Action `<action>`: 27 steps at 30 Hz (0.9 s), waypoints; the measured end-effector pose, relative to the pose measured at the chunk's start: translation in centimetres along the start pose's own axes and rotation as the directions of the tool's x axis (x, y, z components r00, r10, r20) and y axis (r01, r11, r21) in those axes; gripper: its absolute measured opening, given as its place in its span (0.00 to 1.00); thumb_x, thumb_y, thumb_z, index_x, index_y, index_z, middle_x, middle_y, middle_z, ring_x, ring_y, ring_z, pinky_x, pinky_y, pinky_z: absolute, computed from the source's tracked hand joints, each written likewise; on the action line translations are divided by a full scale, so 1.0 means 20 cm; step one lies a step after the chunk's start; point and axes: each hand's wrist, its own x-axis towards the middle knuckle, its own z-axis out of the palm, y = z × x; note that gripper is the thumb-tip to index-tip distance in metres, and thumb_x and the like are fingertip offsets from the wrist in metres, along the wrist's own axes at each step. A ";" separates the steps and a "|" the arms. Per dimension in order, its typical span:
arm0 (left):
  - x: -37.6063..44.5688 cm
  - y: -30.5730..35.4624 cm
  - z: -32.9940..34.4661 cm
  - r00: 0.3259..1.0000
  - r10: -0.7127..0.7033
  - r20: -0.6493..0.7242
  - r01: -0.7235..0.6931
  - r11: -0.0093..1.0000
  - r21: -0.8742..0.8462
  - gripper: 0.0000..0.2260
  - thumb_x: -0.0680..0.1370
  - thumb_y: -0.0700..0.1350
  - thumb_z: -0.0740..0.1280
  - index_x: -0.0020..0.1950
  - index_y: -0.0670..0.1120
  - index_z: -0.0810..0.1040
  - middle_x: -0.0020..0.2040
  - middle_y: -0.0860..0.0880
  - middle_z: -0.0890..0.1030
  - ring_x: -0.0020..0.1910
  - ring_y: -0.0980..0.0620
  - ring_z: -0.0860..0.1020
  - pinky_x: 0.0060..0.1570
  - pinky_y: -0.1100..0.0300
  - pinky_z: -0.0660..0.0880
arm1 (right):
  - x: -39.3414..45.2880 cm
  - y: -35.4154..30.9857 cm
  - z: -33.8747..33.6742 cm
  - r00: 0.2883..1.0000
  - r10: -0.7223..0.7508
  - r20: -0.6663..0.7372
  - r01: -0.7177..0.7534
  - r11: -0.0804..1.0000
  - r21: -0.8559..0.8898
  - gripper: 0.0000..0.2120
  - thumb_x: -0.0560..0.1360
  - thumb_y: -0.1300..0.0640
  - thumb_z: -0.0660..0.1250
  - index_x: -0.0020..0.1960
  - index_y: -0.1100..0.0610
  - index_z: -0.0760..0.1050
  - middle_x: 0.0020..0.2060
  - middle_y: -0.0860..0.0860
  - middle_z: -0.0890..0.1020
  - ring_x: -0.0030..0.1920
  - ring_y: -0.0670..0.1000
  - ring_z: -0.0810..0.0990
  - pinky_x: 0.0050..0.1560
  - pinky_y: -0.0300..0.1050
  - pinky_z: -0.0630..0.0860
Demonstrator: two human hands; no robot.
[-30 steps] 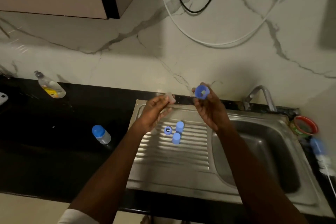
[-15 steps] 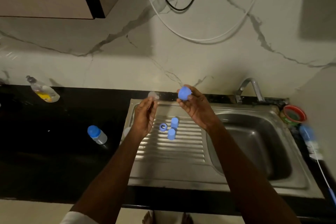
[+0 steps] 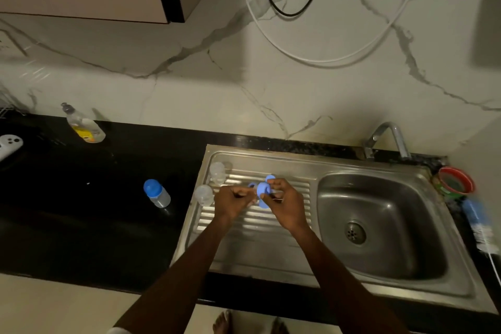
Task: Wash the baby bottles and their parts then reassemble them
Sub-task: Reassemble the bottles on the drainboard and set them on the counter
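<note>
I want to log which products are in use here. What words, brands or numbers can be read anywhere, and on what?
None can be read.
Dish soap bottle: yellow label, print too blurred.
Capped baby bottle on the counter: no markings visible.
Blue ring held by both hands: no visible text.

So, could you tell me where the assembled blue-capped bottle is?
In the head view, the blue-capped bottle stands on the black counter, left of the sink's drainboard, apart from both hands.
</note>
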 end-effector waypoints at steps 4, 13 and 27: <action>-0.03 0.03 0.00 1.000 0.025 0.003 -0.025 0.993 -0.112 0.05 0.75 0.42 0.76 0.50 0.43 0.88 0.41 0.45 0.87 0.43 0.45 0.86 0.48 0.51 0.83 | 0.03 0.00 0.01 0.999 0.033 0.001 -0.033 0.999 -0.004 0.15 0.71 0.52 0.79 0.55 0.52 0.82 0.51 0.44 0.85 0.48 0.42 0.84 0.52 0.40 0.80; -0.04 0.11 0.01 0.992 -0.109 0.059 0.119 0.971 -0.207 0.11 0.81 0.47 0.68 0.50 0.41 0.86 0.44 0.41 0.86 0.46 0.43 0.86 0.42 0.53 0.83 | 0.03 -0.09 0.01 0.999 -0.050 0.001 0.050 0.999 0.022 0.12 0.69 0.56 0.80 0.50 0.46 0.84 0.41 0.40 0.85 0.42 0.33 0.82 0.47 0.29 0.75; -0.02 0.10 0.05 0.985 -0.169 -0.016 0.153 0.924 -0.349 0.11 0.78 0.48 0.74 0.47 0.40 0.88 0.38 0.42 0.86 0.35 0.54 0.82 0.37 0.64 0.78 | 0.00 -0.12 0.07 0.950 -0.303 -0.077 0.278 0.932 -0.233 0.05 0.76 0.63 0.74 0.48 0.55 0.86 0.43 0.46 0.86 0.45 0.41 0.81 0.54 0.25 0.69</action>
